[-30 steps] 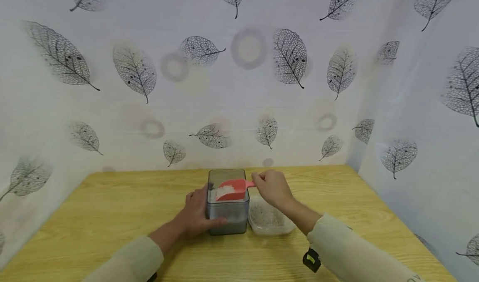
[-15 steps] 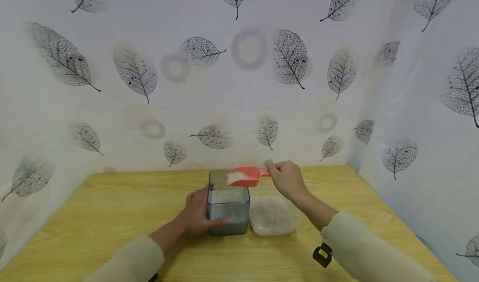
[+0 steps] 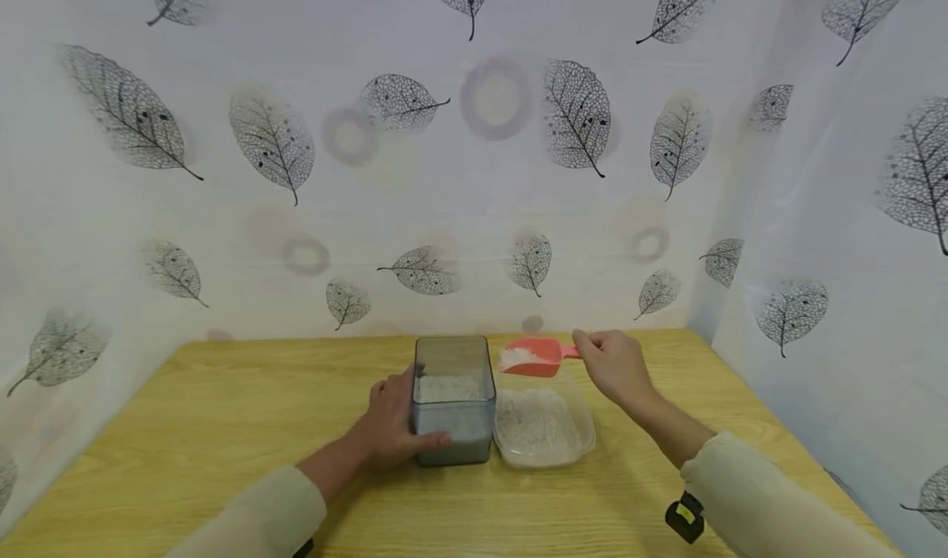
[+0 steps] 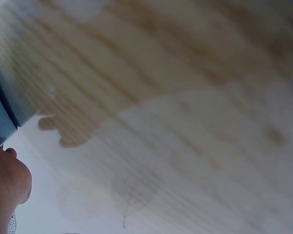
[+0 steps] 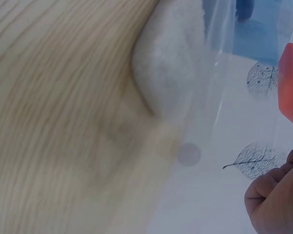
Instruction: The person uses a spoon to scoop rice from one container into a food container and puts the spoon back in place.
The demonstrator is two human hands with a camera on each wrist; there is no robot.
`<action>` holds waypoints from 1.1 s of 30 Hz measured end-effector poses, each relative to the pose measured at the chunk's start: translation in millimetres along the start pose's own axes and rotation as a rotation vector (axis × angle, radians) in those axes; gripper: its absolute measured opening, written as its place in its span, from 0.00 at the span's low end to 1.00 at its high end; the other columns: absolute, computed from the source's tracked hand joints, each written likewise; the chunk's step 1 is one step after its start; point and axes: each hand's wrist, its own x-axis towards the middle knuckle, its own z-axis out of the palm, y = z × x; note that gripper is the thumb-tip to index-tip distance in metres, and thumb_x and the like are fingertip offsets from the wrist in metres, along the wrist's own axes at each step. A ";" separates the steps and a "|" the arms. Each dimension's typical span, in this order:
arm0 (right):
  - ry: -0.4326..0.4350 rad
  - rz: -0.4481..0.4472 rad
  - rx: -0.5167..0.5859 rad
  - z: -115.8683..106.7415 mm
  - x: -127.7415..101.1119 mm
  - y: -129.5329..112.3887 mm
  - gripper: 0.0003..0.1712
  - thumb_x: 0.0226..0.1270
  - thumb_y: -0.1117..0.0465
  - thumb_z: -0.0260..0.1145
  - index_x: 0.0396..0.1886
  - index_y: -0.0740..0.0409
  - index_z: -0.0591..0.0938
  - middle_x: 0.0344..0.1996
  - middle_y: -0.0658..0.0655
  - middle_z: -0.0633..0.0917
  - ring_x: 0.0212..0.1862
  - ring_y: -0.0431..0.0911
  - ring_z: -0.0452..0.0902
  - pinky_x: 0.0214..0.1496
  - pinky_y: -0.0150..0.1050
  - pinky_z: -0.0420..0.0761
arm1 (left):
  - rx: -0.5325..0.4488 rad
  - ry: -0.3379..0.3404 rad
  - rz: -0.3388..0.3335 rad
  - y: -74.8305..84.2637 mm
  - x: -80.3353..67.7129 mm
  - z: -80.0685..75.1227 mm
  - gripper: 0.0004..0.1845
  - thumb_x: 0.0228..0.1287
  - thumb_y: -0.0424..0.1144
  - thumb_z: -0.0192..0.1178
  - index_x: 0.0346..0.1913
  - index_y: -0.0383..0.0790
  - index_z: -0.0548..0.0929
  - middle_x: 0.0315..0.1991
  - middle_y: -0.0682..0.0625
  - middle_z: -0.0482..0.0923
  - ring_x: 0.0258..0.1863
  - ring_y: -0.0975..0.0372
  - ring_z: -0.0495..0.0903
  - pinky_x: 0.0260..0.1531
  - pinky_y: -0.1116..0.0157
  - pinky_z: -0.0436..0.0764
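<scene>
Scoop (image 3: 535, 357) of white grains pinched by its handle in right hand (image 3: 615, 366), kept level above tub (image 3: 582, 426) so nothing spills | box (image 3: 453, 402) steadied on table (image 3: 222, 426), left hand (image 3: 388, 430) fingers curled round it

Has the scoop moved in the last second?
Yes. The scoop, held by the right hand, went up and right, from inside the tall bin to above the shallow tub.

No readable text, label or number anywhere
</scene>
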 end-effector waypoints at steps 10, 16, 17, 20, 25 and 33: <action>0.014 -0.099 -0.150 -3.7 -5.3 31.0 0.32 0.76 0.53 0.53 0.07 0.49 0.60 0.06 0.43 0.58 0.13 0.39 0.51 0.19 0.32 0.54 | -0.010 -0.012 -0.016 0.2 -0.4 -1.0 0.62 0.49 0.69 0.66 0.77 0.35 0.50 0.65 0.41 0.68 0.65 0.47 0.65 0.65 0.45 0.51; 0.050 -0.201 -0.282 -3.4 -9.8 36.8 0.32 0.76 0.54 0.53 0.08 0.48 0.58 0.06 0.43 0.57 0.14 0.38 0.49 0.19 0.31 0.51 | -0.019 -0.012 -0.015 -0.9 0.2 -0.3 0.63 0.49 0.69 0.66 0.78 0.36 0.49 0.66 0.41 0.67 0.66 0.47 0.64 0.66 0.44 0.50; 0.063 -0.225 -0.310 -3.6 -10.5 36.8 0.32 0.75 0.55 0.53 0.07 0.48 0.58 0.06 0.42 0.57 0.14 0.38 0.49 0.18 0.31 0.50 | -0.021 -0.014 -0.018 -0.9 0.3 -0.3 0.63 0.49 0.69 0.66 0.78 0.36 0.48 0.67 0.41 0.67 0.66 0.47 0.64 0.66 0.44 0.49; 0.141 -0.358 -0.413 -4.2 -11.7 37.9 0.32 0.72 0.57 0.56 0.06 0.47 0.58 0.07 0.43 0.57 0.15 0.37 0.48 0.17 0.31 0.51 | -0.016 -0.014 -0.015 -0.9 0.5 -0.3 0.63 0.50 0.69 0.66 0.78 0.38 0.48 0.67 0.41 0.66 0.66 0.47 0.64 0.66 0.44 0.50; 0.370 -0.837 -0.575 -8.4 -6.3 40.7 0.29 0.69 0.54 0.53 0.06 0.46 0.59 0.10 0.43 0.57 0.14 0.36 0.49 0.15 0.30 0.52 | -0.010 -0.006 -0.002 -1.0 1.9 -0.1 0.62 0.49 0.69 0.67 0.77 0.38 0.51 0.65 0.42 0.68 0.64 0.48 0.66 0.65 0.45 0.51; 0.506 -1.392 -0.619 -18.3 8.1 17.5 0.30 0.73 0.56 0.51 0.06 0.52 0.65 0.11 0.48 0.58 0.14 0.42 0.51 0.15 0.33 0.56 | -0.004 0.004 0.006 -1.1 2.0 1.2 0.60 0.48 0.69 0.67 0.76 0.39 0.52 0.62 0.42 0.70 0.62 0.48 0.67 0.64 0.46 0.52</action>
